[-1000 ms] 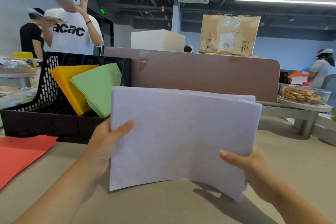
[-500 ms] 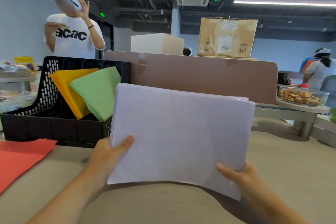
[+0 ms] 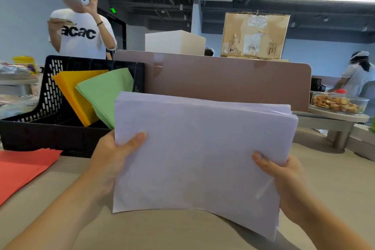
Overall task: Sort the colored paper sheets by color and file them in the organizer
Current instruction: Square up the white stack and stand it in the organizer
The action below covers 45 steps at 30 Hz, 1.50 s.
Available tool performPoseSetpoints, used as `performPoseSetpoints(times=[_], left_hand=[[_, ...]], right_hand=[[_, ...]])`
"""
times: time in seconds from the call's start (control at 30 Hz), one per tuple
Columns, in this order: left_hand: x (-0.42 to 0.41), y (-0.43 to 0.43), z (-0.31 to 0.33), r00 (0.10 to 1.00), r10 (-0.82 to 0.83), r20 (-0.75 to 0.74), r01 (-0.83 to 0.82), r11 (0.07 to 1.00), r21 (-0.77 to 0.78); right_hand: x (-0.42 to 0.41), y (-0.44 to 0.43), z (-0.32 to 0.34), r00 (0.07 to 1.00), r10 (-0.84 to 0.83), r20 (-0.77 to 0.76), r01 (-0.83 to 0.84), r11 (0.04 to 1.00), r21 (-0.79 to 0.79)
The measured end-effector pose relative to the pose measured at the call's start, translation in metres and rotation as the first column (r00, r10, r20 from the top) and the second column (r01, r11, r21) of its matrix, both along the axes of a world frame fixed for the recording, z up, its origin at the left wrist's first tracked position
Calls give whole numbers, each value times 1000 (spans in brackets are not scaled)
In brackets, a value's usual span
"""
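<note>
- I hold the lavender stack (image 3: 198,152) upright above the bench (image 3: 334,189). My left hand (image 3: 113,160) grips its left edge and my right hand (image 3: 284,178) its right edge, fingers clamped on the paper, thumbs in front.
- Just beyond my left fingers stands the black organizer (image 3: 50,134). Orange sheets (image 3: 75,91) lean inside it, with green sheets (image 3: 105,95) beside them, nearer the stack.
- Red sheets (image 3: 22,168) lie flat on the bench, left of my left fingers.
- Well beyond my right fingers, a glass bowl (image 3: 338,103) holds snacks.

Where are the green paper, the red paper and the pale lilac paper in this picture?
green paper (image 3: 105,91), head view, middle of the front sheet.
red paper (image 3: 22,168), head view, middle of the top sheet.
lilac paper (image 3: 192,148), head view, centre of the front sheet.
</note>
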<state>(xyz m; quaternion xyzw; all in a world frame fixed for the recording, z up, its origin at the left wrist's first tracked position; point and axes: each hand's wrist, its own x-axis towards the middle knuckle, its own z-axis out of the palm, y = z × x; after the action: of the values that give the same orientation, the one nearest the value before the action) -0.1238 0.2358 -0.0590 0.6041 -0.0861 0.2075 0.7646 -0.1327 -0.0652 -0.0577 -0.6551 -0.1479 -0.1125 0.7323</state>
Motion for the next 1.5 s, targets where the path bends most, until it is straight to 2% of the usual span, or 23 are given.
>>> performPoseSetpoints(times=[0.13, 0.23, 0.33, 0.5, 0.6, 0.73, 0.83, 0.93, 1.1, 1.33, 1.5], left_hand=[[-4, -10, 8, 987, 151, 57, -151, 988, -11], [-3, -4, 8, 992, 74, 106, -66, 995, -73], [-1, -1, 1, 998, -16, 61, 20, 998, -63], [-5, -9, 11, 988, 145, 54, -143, 989, -34], [-3, -6, 5, 995, 77, 59, -75, 996, -40], [7, -5, -23, 985, 20, -171, -24, 999, -22], [7, -8, -24, 970, 55, -236, -54, 998, 8], [3, 4, -5, 967, 40, -250, -35, 999, 25], [-12, 50, 35, 954, 15, -300, 34, 987, 155], [-22, 142, 85, 933, 191, -305, -132, 970, 202], [-10, 218, 102, 899, 291, -328, -224, 948, 227]], right_hand=[[-3, 2, 6, 999, -31, 37, 31, 1000, 0], [-6, -1, 12, 995, -47, 84, 46, 999, 11], [-6, -1, 8, 999, -12, 38, 13, 1000, -19], [-8, 3, 9, 998, -35, 57, 36, 999, -12], [-4, 3, 6, 997, -59, 58, 59, 998, -2], [-5, 8, -7, 995, -97, -39, 95, 994, -48], [-6, 14, -2, 980, -161, -116, 154, 986, -67], [-3, 20, 19, 970, -198, -142, 176, 973, -150], [4, 44, 89, 982, -89, -166, 19, 924, -382], [23, 144, 189, 977, -7, -211, -96, 876, -473], [44, 230, 239, 989, -22, -144, -60, 840, -540]])
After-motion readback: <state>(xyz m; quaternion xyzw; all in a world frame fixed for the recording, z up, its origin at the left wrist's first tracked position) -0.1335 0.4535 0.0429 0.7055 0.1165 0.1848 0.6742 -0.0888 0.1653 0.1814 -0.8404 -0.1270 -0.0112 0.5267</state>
